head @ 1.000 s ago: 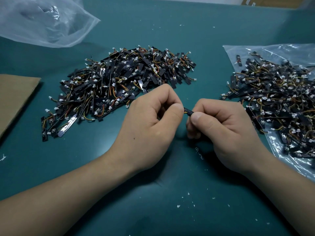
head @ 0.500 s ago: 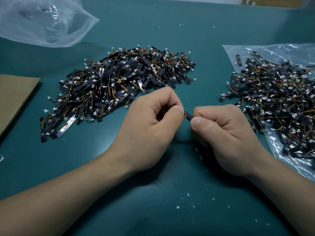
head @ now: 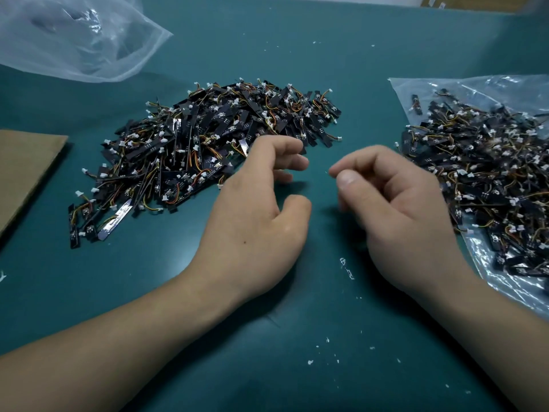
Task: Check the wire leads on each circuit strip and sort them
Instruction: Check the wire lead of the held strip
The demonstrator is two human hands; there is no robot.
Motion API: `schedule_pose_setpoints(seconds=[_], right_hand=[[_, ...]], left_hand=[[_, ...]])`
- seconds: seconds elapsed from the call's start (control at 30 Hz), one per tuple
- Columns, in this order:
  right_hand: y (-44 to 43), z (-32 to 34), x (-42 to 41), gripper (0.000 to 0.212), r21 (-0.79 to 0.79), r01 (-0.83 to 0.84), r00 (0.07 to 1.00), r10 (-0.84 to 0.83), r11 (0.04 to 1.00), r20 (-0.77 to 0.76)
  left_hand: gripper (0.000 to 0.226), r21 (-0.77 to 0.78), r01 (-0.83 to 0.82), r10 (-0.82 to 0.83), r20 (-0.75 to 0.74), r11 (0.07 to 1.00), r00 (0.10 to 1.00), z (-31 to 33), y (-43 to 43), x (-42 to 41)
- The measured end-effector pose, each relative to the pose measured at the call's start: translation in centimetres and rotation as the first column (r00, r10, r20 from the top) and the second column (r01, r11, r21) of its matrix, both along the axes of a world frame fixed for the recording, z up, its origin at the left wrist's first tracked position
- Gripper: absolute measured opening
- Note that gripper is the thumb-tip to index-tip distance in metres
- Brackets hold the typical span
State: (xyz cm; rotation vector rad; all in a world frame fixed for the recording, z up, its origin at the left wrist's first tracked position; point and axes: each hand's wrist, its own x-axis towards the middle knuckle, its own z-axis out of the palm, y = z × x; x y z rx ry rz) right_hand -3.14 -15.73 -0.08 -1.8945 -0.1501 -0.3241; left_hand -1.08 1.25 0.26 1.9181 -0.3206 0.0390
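Entry: my left hand (head: 255, 212), fingers slack, holds nothing, beside the loose heap (head: 208, 150); my right hand (head: 395, 203), thumb near forefinger, blurred, contents not determinable; the second heap (head: 490, 185) lies on its bag (head: 416, 87); advice: lift 1 strip by its board, never by its leads.

Two heaps of circuit strips: loose heap (head: 208, 150) at eleven o'clock, bagged heap (head: 487, 179) at two. Two plastic bags: crumpled bag (head: 74, 40), flat bag (head: 416, 87). One cardboard sheet (head: 23, 168).
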Motion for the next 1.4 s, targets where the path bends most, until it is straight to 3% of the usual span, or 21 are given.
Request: schedule_pose_setpoints(seconds=[0.1, 0.2, 0.3, 0.47, 0.6, 0.73, 0.87, 1.1, 1.23, 1.4], right_hand=[[0.25, -0.09, -0.2, 0.005, -0.187, 0.007, 1.0, -0.004, 0.982, 0.014], [0.26, 0.14, -0.23, 0.007, -0.204, 0.009, 1.0, -0.01, 0.979, 0.0], [0.27, 0.19, -0.26, 0.008, -0.206, 0.009, 1.0, -0.013, 0.979, -0.016], [0.2, 0.15, -0.17, 0.008, -0.201, 0.055, 0.998, -0.053, 0.978, 0.014], [0.03, -0.1, -0.12, 0.007, -0.236, 0.123, 0.992, -0.122, 0.964, 0.02], [0.1, -0.12, 0.01, 0.025, -0.395, 0.116, 0.991, -0.131, 0.911, -0.012], [0.51, 0.0, -0.01, 0.035, -0.608, 0.049, 0.994, -0.096, 0.793, -0.045], [0.58, -0.15, -0.23, 0.005, -0.637, 0.056, 0.995, -0.095, 0.769, -0.026], [0.7, 0.12, -0.12, 0.005, -0.596, 0.059, 0.995, -0.096, 0.801, -0.03], [0.33, 0.28, -0.14, 0.005, -0.339, 0.086, 0.994, -0.102, 0.937, -0.031]], left_hand=[[0.056, 0.229, -0.048, 0.026, 0.101, 0.972, 0.995, 0.01, 0.05, -0.18], [0.063, 0.502, -0.044, -0.044, 0.162, 0.863, 0.986, 0.12, -0.1, -0.31], [0.058, 0.598, -0.024, -0.098, 0.171, 0.801, 0.98, -0.05, -0.15, -0.4], [0.037, 0.417, 0.028, -0.125, 0.207, 0.908, 0.97, -0.25, -0.02, -0.46], [0.047, 0.256, 0.0, -0.058, 0.218, 0.967, 0.974, -0.28, 0.0, -0.37], [0.053, 0.2, -0.01, -0.022, 0.156, 0.98, 0.988, -0.27, -0.01, -0.13], [0.053, 0.098, 0.056, -0.063, 0.07, 0.994, 0.996, -0.26, -0.04, -0.2], [0.046, -0.115, 0.043, -0.037, 0.054, 0.992, 0.998, 0.0, -0.07, -0.08], [0.045, 0.005, -0.042, 0.041, 0.137, 0.999, 0.99, 0.0, 0.32, 0.3], [0.031, 0.144, 0.023, -0.037, 0.097, 0.989, 0.995, 0.33, -0.06, 0.15]])
